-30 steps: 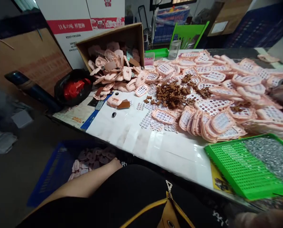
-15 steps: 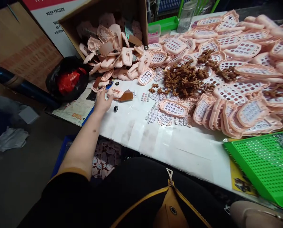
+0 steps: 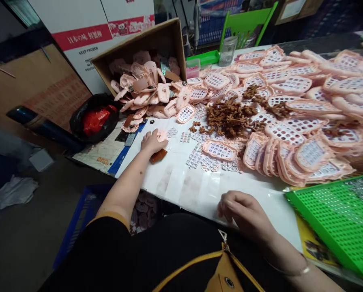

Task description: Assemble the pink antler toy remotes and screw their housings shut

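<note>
Between the left hand [image 3: 152, 142] and the right hand [image 3: 245, 213], a strip of white plastic sheeting on the table [image 3: 193, 194] offers a low path along the near edge. Farther in, heaped pink moulded plastic frames [image 3: 303, 121] and a tangle of brown plastic runners [image 3: 228, 117] block the way. A tilted brown cardboard box [image 3: 138, 52] stands beyond the left hand, a bright green perforated plastic tray [image 3: 336, 223] past the right.
</note>
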Available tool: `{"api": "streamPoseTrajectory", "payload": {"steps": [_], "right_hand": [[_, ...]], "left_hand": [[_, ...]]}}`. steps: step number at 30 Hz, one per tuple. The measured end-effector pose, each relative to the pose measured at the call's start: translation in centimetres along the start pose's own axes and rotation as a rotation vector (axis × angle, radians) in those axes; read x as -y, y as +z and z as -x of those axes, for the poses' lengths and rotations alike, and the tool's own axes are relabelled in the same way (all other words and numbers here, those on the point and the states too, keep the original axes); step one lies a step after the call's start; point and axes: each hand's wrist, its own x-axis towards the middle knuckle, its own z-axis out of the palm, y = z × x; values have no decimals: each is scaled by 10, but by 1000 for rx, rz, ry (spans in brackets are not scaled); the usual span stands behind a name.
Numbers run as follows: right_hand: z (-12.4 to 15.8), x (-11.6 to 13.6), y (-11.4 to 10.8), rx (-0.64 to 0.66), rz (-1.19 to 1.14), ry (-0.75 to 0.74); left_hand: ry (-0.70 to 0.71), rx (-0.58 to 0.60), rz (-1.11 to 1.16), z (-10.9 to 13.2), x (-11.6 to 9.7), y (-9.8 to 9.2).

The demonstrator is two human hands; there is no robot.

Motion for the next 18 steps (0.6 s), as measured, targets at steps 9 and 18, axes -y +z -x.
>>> {"api": "streamPoseTrajectory", "payload": {"steps": [9, 18], "right_hand": [[-27, -14, 10, -100, 30, 215], [-58, -13, 16, -69, 154, 211]], "left_hand": [[102, -181, 635, 2, -4, -12], [-66, 99, 1205, 24, -55, -15]]}}
